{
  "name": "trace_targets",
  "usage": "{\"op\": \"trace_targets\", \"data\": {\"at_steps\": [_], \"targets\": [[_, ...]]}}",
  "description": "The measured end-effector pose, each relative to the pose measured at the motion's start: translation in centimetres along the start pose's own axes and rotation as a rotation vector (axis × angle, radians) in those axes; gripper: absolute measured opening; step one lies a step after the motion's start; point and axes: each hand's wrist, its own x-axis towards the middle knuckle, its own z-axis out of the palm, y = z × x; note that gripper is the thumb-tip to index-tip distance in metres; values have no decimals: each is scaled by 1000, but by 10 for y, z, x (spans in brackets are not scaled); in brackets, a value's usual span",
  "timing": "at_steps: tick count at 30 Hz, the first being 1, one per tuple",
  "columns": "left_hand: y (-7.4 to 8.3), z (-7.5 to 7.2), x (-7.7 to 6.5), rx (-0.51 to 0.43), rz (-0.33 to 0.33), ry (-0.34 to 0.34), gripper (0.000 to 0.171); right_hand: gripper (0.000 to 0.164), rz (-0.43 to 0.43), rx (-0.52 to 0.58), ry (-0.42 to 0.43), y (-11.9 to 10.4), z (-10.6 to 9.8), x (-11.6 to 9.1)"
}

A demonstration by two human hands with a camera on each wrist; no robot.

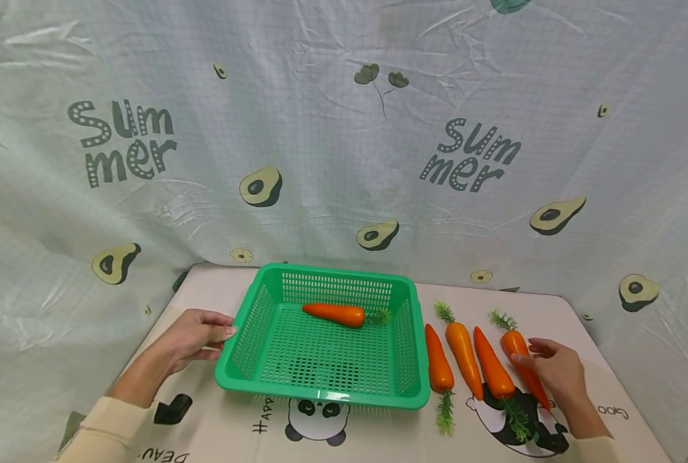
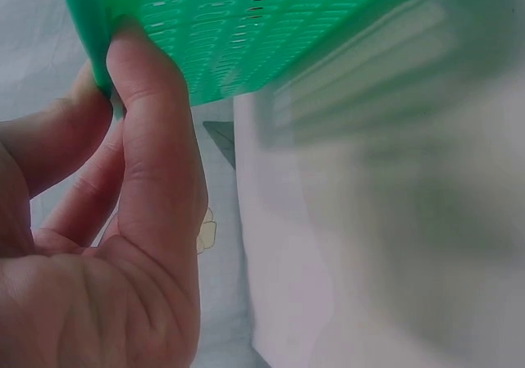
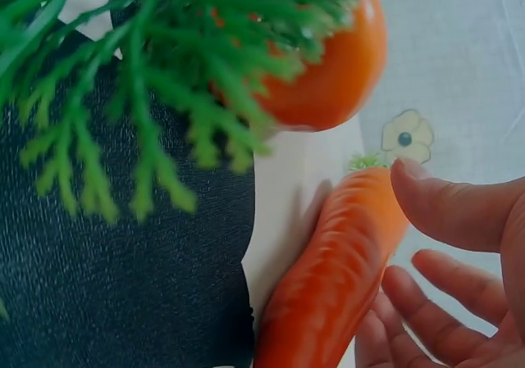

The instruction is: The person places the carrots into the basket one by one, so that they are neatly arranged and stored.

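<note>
My left hand (image 1: 199, 337) pinches the left rim of a green plastic basket (image 1: 321, 397); in the left wrist view, thumb and finger (image 2: 152, 130) meet at that rim. Inside the basket, near its back wall, lies an orange carrot (image 1: 335, 314) with green leaves. My right hand (image 1: 555, 370) is at the rightmost carrot (image 1: 514, 344) on the table. In the right wrist view its thumb (image 3: 459, 208) reaches to the upper end of this carrot (image 3: 328, 278), while the other fingers spread loosely beside it. Whether they touch it I cannot tell.
Between basket and right hand lie more carrots: one (image 1: 438, 366) beside the basket, a lighter orange one (image 1: 464, 350), and another (image 1: 492, 366) with leaves toward me. The pale table (image 1: 205, 418) bears printed animals and letters. A patterned sheet (image 1: 321, 128) hangs behind and at both sides.
</note>
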Motion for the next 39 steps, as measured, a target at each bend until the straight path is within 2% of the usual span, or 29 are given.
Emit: {"op": "trace_targets", "data": {"at_steps": [4,8,16,22,39], "targets": [[0,0,0,-4,-4,3,43,74,-4,-16,-16,1,2,2],[0,1,0,-6,-4,0,43,75,-5,-78,-13,4,2,4],[-2,1,0,-18,4,-9,43,69,-19,-181,-26,3,0,8],[-1,0,0,-26,5,-17,44,68,7,-171,-39,2,0,8],[-2,-1,-1,-31,12,-23,41,61,-72,-162,-43,-5,-5,6]]}}
